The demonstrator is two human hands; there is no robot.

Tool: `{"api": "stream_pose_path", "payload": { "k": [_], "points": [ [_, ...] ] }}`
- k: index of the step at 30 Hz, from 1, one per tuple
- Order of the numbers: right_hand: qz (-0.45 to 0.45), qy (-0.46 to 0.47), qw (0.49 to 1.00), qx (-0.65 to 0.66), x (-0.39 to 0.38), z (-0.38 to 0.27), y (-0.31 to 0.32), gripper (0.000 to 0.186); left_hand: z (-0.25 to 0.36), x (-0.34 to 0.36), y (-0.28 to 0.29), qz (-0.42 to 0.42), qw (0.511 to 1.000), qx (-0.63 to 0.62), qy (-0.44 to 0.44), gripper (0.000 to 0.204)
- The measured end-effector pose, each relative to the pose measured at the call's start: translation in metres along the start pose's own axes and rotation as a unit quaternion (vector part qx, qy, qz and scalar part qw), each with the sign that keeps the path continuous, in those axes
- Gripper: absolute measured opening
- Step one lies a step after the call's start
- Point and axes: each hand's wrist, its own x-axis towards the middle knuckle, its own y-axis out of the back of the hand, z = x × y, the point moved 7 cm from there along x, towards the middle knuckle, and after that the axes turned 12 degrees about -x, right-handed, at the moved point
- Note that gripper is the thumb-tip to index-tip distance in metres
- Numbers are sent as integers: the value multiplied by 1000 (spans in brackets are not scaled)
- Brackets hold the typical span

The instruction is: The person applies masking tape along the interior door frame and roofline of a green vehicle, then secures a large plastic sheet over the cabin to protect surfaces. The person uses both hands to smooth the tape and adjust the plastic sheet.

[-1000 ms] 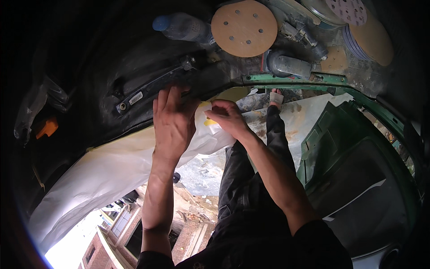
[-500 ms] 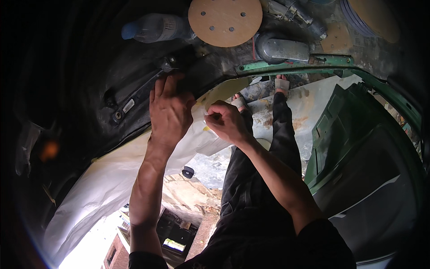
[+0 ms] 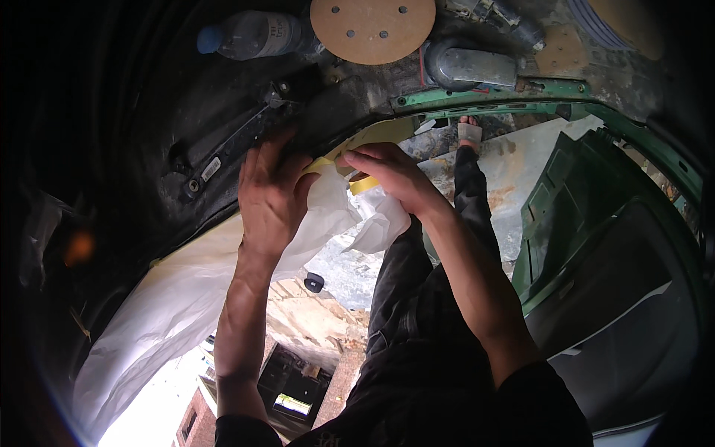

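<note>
My right hand [image 3: 398, 175] is closed around a roll of yellow masking tape [image 3: 364, 185], its thumb and fingers toward the panel edge. Thin whitish masking sheeting [image 3: 331, 205] hangs from the tape and bunches below the roll. My left hand [image 3: 268, 201] lies along the edge of the black panel [image 3: 223, 190], fingers stretched over it and partly lost in shadow. Its thumb is apart from the fingers, beside a short yellow strip of tape [image 3: 320, 163]. From that edge the sheeting drapes down to the lower left.
Ahead lie a plastic bottle [image 3: 257, 35] with a blue cap, a round sanding disc [image 3: 372, 30] with holes and a grey-topped sander [image 3: 473, 67]. A green metal rim [image 3: 491, 96] curves to the right, above an open green door [image 3: 558, 201]. A dark object [image 3: 313, 282] shows below.
My right hand has moved right and turned, bringing the tape roll into view with loose sheeting under it. My left hand has shifted slightly left and down. One foot is now hidden.
</note>
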Motion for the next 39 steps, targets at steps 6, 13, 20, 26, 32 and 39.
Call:
{"api": "stream_pose_path", "payload": {
  "k": [6,13,20,26,32,39],
  "points": [
    [-50,-173,956,230,12,5,-31,28,-7,-22,1,35,998,38,-37,25],
    [130,76,988,18,15,-9,-19,11,-9,-29,0,32,999,22,-33,36],
    [200,122,965,-117,12,-22,-17,10,-10,-32,-5,15,999,31,-25,39],
    [253,105,946,-172,14,-23,-7,19,-1,-31,-19,-11,996,89,0,59],
    [274,-9,953,-126,11,6,37,32,5,-17,-31,-30,991,109,69,57],
    [161,-70,964,199,-30,5,49,54,24,-16,-30,-4,994,71,80,47]
  ]
}}
